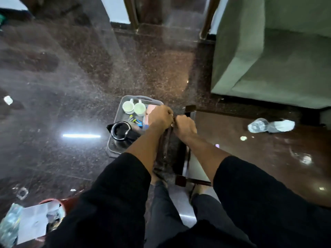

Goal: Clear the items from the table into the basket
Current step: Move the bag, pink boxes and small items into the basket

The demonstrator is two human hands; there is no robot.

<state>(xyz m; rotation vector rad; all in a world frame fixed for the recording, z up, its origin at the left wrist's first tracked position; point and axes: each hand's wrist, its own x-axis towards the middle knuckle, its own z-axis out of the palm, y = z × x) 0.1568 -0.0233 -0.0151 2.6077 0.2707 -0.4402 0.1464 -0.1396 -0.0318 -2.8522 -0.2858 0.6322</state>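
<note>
Nearest the camera, two black sleeves (111, 199) are seen reaching forward and down over dark trousers. Beyond them, the left hand (160, 117) and the right hand (184, 126) are held close together, touching, just off the left edge of the counter (268, 158). The fingers of both hands are curled tight around a dark, strap-like thing (163, 149) that hangs down between the forearms; what it is cannot be told.

Just past and left of the left hand, the grey basket (116, 119) is set on the floor (71, 68). In it are held a black kettle (120, 133) at the near end, some coloured pens (135, 120) in the middle, two white cups (134, 107) at the far end, and a pink item (149, 111) partly hidden by the left hand.

On the counter to the right, a crushed clear plastic bottle (270, 125) is lying on its side, well apart from the hands, with a small pale scrap (243, 138) near it.

Farther off, a green sofa (268, 51) is seen at the upper right.
</note>
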